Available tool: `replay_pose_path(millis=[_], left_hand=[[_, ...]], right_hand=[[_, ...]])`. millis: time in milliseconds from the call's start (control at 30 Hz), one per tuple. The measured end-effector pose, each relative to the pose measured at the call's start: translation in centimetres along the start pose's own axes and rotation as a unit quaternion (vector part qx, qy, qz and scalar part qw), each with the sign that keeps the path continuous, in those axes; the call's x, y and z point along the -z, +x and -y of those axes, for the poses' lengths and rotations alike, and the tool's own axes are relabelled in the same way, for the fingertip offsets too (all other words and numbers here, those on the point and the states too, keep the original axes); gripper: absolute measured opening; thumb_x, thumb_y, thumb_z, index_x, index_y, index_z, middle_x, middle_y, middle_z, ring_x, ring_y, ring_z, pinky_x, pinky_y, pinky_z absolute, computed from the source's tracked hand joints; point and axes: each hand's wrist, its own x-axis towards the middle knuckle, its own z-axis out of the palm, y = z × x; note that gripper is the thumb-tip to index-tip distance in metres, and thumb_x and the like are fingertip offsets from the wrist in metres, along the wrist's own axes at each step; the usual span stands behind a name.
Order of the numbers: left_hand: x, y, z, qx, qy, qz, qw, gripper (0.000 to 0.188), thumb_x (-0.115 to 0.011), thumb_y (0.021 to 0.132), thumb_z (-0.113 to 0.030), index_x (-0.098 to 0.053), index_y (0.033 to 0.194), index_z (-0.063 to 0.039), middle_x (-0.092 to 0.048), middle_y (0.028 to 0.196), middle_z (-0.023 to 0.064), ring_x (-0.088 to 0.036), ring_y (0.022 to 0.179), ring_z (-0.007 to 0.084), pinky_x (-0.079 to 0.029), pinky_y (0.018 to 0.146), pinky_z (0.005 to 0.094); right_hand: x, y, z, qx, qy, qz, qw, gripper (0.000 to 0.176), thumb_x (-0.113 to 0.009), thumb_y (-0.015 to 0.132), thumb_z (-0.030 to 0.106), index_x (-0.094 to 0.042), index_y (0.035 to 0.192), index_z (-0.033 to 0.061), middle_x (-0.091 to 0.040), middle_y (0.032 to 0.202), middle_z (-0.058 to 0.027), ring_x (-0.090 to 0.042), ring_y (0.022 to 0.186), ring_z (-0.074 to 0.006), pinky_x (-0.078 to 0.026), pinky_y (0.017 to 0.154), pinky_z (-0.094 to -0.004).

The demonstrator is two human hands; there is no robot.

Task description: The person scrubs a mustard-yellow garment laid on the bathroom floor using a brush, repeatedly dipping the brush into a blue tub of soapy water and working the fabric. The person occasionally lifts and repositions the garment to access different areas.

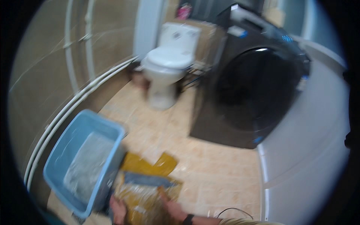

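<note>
A glossy yellow, brown and grey sheet-like piece (pixel 140 194) lies on the floor before me, with whitish streaks over it; blur hides whether it is fabric or plastic. My right hand (pixel 173 209), with a dark band at the wrist, reaches in from the lower right and rests at its right side. Something orange-brown shows at those fingertips, too blurred to name. What looks like my left hand (pixel 118 209) is at the piece's left edge, partly cut off by the frame. Just beyond lies a yellow flap (pixel 149 166).
A light blue plastic tub (pixel 97 119) with whitish, foamy-looking contents stands at left. Farther off are a white toilet (pixel 170 59) and a dark front-loading washing machine (pixel 239 112). White pipes (pixel 63 112) run along the tiled wall. A thin dark cable (pixel 234 208) lies lower right.
</note>
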Motion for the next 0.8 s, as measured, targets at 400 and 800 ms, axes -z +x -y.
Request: replay_pose_path(millis=[400, 800], left_hand=[[2.1, -1.0, -4.7, 0.234, 0.223, 0.118, 0.939, 0.045, -0.056, 0.092, -0.038, -0.066, 0.094, 0.006, -0.065, 0.091, 0.0286, -0.062, 0.088, 0.0446, -0.047, 0.079, 0.0499], [10.1, -17.2, -10.5, 0.341, -0.432, -0.060, 0.833, 0.021, -0.054, 0.089, -0.003, -0.049, 0.071, -0.012, -0.044, 0.065, -0.0039, -0.035, 0.049, 0.0056, -0.029, 0.044, 0.0215]], right_hand=[[1.9, 0.3, -2.5, 0.073, 0.069, -0.044, 0.994, 0.059, -0.045, 0.095, 0.025, -0.024, 0.151, 0.0228, -0.061, 0.069, -0.0218, -0.063, 0.063, -0.0368, -0.049, 0.056, -0.0481], [4.9, -6.8, 3.6, 0.172, 0.035, -0.095, 0.980, 0.055, -0.052, 0.096, 0.024, -0.035, 0.148, 0.0298, -0.064, 0.099, -0.0209, -0.064, 0.080, -0.0390, -0.052, 0.068, -0.0456]])
